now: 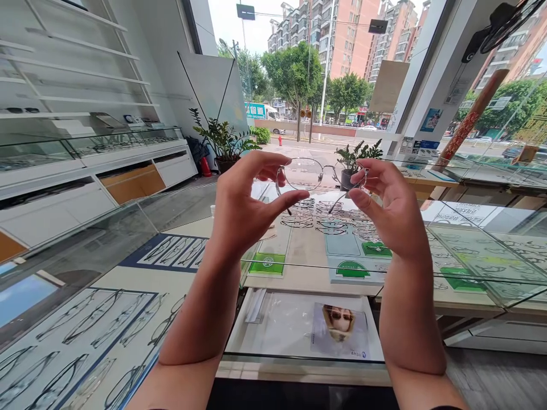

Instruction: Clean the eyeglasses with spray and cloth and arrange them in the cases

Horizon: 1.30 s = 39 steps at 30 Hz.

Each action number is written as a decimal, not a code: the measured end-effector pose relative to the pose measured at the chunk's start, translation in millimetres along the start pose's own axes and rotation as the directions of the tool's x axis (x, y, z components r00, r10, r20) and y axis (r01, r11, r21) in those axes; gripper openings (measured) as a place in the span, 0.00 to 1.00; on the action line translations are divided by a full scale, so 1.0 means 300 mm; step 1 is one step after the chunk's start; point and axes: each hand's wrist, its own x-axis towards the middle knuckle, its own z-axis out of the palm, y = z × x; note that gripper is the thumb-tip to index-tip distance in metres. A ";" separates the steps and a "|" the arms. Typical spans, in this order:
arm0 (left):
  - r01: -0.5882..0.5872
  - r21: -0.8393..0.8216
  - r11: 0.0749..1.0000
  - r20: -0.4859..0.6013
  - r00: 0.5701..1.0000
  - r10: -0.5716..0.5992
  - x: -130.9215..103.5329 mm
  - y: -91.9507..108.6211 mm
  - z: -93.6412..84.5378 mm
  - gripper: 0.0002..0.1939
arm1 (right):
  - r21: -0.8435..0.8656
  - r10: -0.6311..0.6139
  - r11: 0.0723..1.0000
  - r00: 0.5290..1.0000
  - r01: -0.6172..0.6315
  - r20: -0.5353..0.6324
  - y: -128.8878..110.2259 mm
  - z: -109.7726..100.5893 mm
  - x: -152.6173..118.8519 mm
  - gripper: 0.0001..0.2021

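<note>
**Left hand (243, 196) and right hand (391, 202) hold up one pair of thin-framed glasses (320, 173)**

The two hands are raised in front of the person, and the glasses are between them, above the tabletop (305, 274) and well apart from it. The left hand has the left end of the frame; its thumb and index finger make a half-open pinch, with the index finger near the top of the rim and the thumb below. The right hand is bent more closely, and it has the right end of the frame between thumb and fingers. The lenses are rounded and clear, and the side arms are unfolded, their dark tips showing lower than the lenses.

Below and beyond the hands, rows of eyeglass frames (331, 226) lie close together, near a green card (267, 263) with a white emblem. Nearer to the person, between the forearms, there is a white drawer (284, 327) with a printed sheet (341, 329) inside. On the left side, more spectacles (96, 319) are arranged in slanted rows.

Farther away, one potted plant (224, 145) stands behind the left hand, and a smaller plant (356, 156) appears behind the right one. Outside are trees (294, 71) and tall buildings (342, 34). White shelves (92, 62) cover the left wall.
</note>
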 end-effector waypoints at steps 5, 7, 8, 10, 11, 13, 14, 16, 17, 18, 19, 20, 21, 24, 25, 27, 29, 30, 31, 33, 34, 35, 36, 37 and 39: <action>0.002 -0.008 1.000 0.001 1.000 -0.002 -0.003 0.002 0.003 0.32 | 0.031 0.015 0.999 1.000 -0.016 0.011 0.011 -0.008 0.003 0.22; 0.002 -0.008 1.000 -0.003 1.000 -0.002 -0.005 0.003 0.005 0.32 | 0.037 0.010 0.999 1.000 -0.011 0.018 0.014 -0.010 0.003 0.22; 0.002 -0.008 1.000 -0.006 1.000 -0.002 -0.006 0.004 0.007 0.32 | 0.037 0.008 0.999 1.000 -0.009 0.023 0.015 -0.011 0.004 0.22; 0.003 -0.007 1.000 -0.013 1.000 -0.003 -0.008 0.007 0.011 0.32 | 0.039 0.010 0.999 0.999 -0.012 0.037 0.015 -0.011 0.005 0.23; 0.003 -0.005 1.000 -0.017 1.000 -0.003 -0.008 0.009 0.013 0.31 | 0.042 0.014 0.999 0.999 -0.016 0.042 0.015 -0.010 0.005 0.23; -0.004 0.000 1.000 -0.033 0.999 0.004 -0.009 0.012 0.017 0.30 | 0.051 0.023 0.998 0.999 -0.025 0.049 0.016 -0.008 0.005 0.23; -0.011 0.003 1.000 -0.041 0.999 0.011 -0.010 0.013 0.019 0.30 | 0.055 0.026 0.998 0.998 -0.029 0.051 0.016 -0.007 0.005 0.23; -0.025 0.011 1.000 -0.055 0.998 0.026 -0.011 0.015 0.023 0.29 | 0.063 0.033 0.997 0.998 -0.037 0.058 0.018 -0.005 0.004 0.23; -0.032 0.013 0.999 -0.058 0.998 0.033 -0.012 0.015 0.024 0.29 | 0.066 0.037 0.997 0.997 -0.042 0.063 0.020 -0.004 0.004 0.23; -0.036 0.015 0.999 -0.059 0.998 0.037 -0.013 0.015 0.025 0.28 | 0.068 0.042 0.997 0.997 -0.047 0.068 0.022 -0.004 0.003 0.23; -0.038 0.019 0.999 -0.056 0.998 0.039 -0.014 0.015 0.025 0.28 | 0.070 0.046 0.996 0.996 -0.052 0.072 0.025 -0.004 0.002 0.23; -0.038 0.024 0.999 -0.053 0.998 0.039 -0.014 0.016 0.025 0.28 | 0.069 0.050 0.996 0.996 -0.055 0.076 0.027 -0.004 0.002 0.23; -0.035 0.031 0.999 -0.050 0.998 0.037 -0.015 0.017 0.025 0.28 | 0.068 0.052 0.996 0.996 -0.057 0.079 0.030 -0.004 0.001 0.24; -0.026 0.054 0.998 -0.044 0.999 0.028 -0.014 0.022 0.023 0.29 | 0.060 0.050 0.997 0.995 -0.055 0.085 0.037 -0.004 0.001 0.24; -0.029 0.056 0.998 -0.045 0.998 0.032 -0.013 0.023 0.022 0.30 | 0.057 0.049 0.997 0.995 -0.054 0.087 0.038 -0.003 0.001 0.24; -0.043 0.051 0.998 -0.048 0.998 0.046 -0.012 0.026 0.021 0.29 | 0.052 0.048 0.997 0.995 -0.053 0.088 0.038 -0.004 0.001 0.24; -0.057 0.040 0.998 -0.051 0.997 0.059 -0.011 0.026 0.020 0.29 | 0.045 0.054 0.997 0.994 -0.058 0.093 0.035 -0.005 0.001 0.24; -0.060 0.035 0.998 -0.053 0.997 0.061 -0.011 0.025 0.020 0.29 | 0.041 0.060 0.997 0.993 -0.064 0.097 0.032 -0.006 0.001 0.24; -0.059 0.032 0.998 -0.054 0.997 0.060 -0.010 0.024 0.020 0.29 | 0.037 0.067 0.997 0.993 -0.071 0.101 0.029 -0.007 0.001 0.25; -0.060 0.023 0.998 -0.058 0.996 0.061 -0.010 0.022 0.021 0.28 | 0.027 0.077 0.996 0.991 -0.081 0.107 0.021 -0.008 0.000 0.25; -0.062 0.017 0.998 -0.060 0.996 0.063 -0.010 0.021 0.022 0.28 | 0.021 0.079 0.996 0.991 -0.082 0.108 0.018 -0.008 0.000 0.25; -0.065 0.014 0.998 -0.063 0.996 0.066 -0.010 0.021 0.022 0.27 | 0.015 0.077 0.997 0.991 -0.079 0.107 0.015 -0.008 -0.001 0.25; -0.068 0.012 0.998 -0.064 0.996 0.068 -0.010 0.020 0.022 0.27 | 0.010 0.072 0.997 0.992 -0.074 0.106 0.012 -0.008 -0.001 0.25; -0.068 0.012 0.998 -0.064 0.996 0.069 -0.009 0.020 0.022 0.27 | 0.004 0.067 0.998 0.992 -0.068 0.103 0.010 -0.007 -0.001 0.24; -0.066 0.013 0.998 -0.060 0.996 0.067 -0.009 0.021 0.021 0.26 | -0.007 0.057 0.998 0.994 -0.057 0.093 0.008 -0.007 -0.001 0.24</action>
